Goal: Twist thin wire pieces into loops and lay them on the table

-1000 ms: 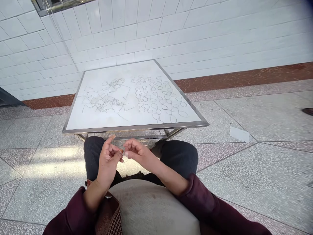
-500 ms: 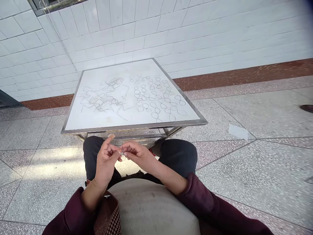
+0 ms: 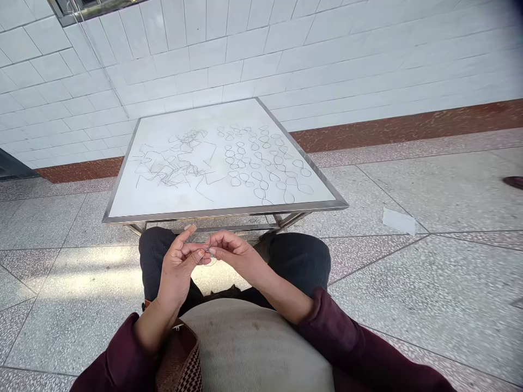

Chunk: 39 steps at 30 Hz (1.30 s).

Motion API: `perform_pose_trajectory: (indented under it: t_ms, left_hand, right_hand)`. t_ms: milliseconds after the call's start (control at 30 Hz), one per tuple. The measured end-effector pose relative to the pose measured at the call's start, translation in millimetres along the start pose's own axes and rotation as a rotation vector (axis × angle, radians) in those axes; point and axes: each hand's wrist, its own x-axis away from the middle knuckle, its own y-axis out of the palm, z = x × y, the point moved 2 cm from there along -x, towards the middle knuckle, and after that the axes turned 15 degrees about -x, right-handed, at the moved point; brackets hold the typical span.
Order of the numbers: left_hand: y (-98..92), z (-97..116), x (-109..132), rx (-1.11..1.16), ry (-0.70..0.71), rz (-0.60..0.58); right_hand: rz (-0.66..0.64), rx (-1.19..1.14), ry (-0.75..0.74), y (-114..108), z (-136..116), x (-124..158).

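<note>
Between my knees, just in front of the table (image 3: 229,211), my two hands meet over a thin wire (image 3: 210,263) with a small loop hanging below the fingers. My left hand (image 3: 180,267) pinches it between thumb and fingers, and one finger with a tan wrapping on its tip sticks out. Thumb and forefinger of my right hand (image 3: 233,255) close on the same wire from the other side. Fingertips hide where the strands meet. On the table's left lies a tangle of loose bent wires (image 3: 175,166); to the right are several figure-eight wire loops (image 3: 261,182).
The metal-edged table stands close to a white tiled wall (image 3: 253,65). My dark-trousered knees (image 3: 300,261) are near its front edge. A pale flat piece (image 3: 399,221) lies on the speckled floor (image 3: 408,305) at the right, and part of a dark shoe (image 3: 514,181) shows at the far right.
My right hand has shifted slightly to the right, still pinching the wire. The loop beneath the fingers shows more clearly. My left hand has barely moved.
</note>
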Motion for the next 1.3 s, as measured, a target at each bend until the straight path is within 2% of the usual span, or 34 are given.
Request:
perform_pose_trajectory:
  t_ms: [300,700,867,933,1033,1167,1300]
  left_hand:
    - [1.0,-0.9,-1.1,0.068,-0.079,-0.003]
    - [0.7,-0.6,-1.1,0.019,-0.154,-0.037]
    - [1.1,-1.1,-1.5,0.021,-0.190,-0.063]
    - [1.1,-1.0,-0.9,0.027,-0.190,-0.071]
    - [1.0,-0.3,1.0,-0.009,-0.146,-0.065]
    - [0.8,2.1,3.4,-0.086,0.008,0.046]
    - [2.6,2.5,2.8,-0.081,0.072,0.087]
  right_hand:
    - [-0.011,0.013,0.073,-1.7,0.3,1.4]
    - [-0.066,0.119,0.166,-5.2,-0.2,-0.2]
    - [0.024,0.154,0.126,-4.1,1.3,-1.1]
    - [0.015,0.128,0.122,-3.1,1.7,-1.2]
    - [-0.006,0.126,0.128,-3.1,1.5,-1.0]
    - [0.017,0.145,0.138,-5.5,1.4,-0.6]
    - [0.004,0.109,0.128,-5.7,2.0,-0.7]
